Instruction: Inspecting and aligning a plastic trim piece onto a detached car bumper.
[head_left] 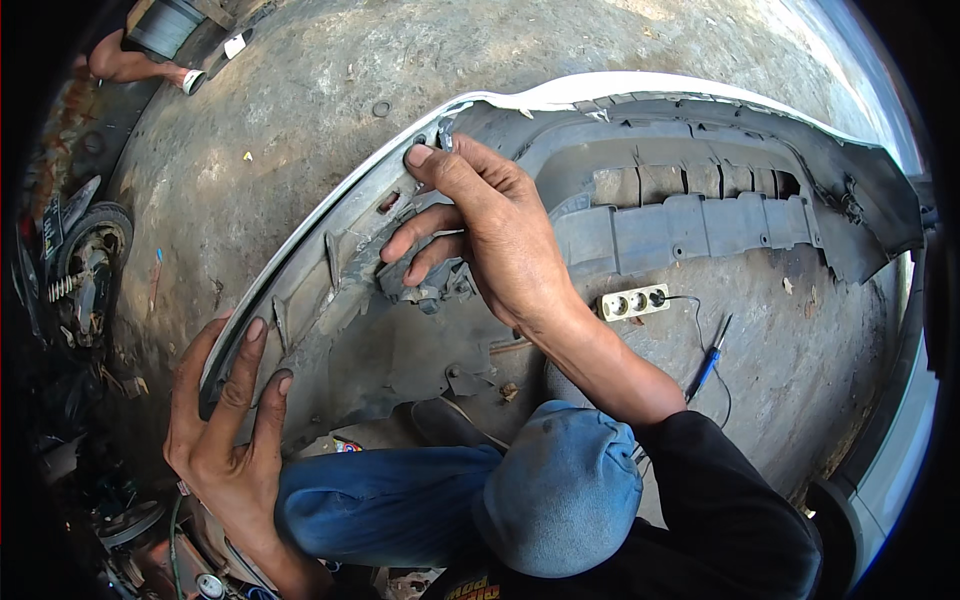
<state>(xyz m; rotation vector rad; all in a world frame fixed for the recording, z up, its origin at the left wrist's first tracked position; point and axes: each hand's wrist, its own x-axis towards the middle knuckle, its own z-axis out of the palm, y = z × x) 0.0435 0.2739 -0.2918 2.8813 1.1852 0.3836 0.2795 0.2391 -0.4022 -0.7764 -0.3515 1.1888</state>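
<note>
A car bumper [690, 228] lies across the ground with its grey inner side toward me and its white outer edge away. My left hand [225, 440] is closed round its near left end, with fingers over the inner face. Farther up the same edge is my right hand [490, 220], its thumb pressed on the inner flange by a small hole. The index finger bends in beside a small dark piece [446, 134]; what lies between thumb and finger is hidden. The other right fingers curl loosely above the dusty inner face.
A blue-handled soldering iron [712, 360] and a white power strip [634, 302] with a cord lie right of my right forearm. My blue-trousered knee [560, 490] is below. A motorcycle wheel [95, 260] stands at left; another person's leg [140, 68] shows at far left.
</note>
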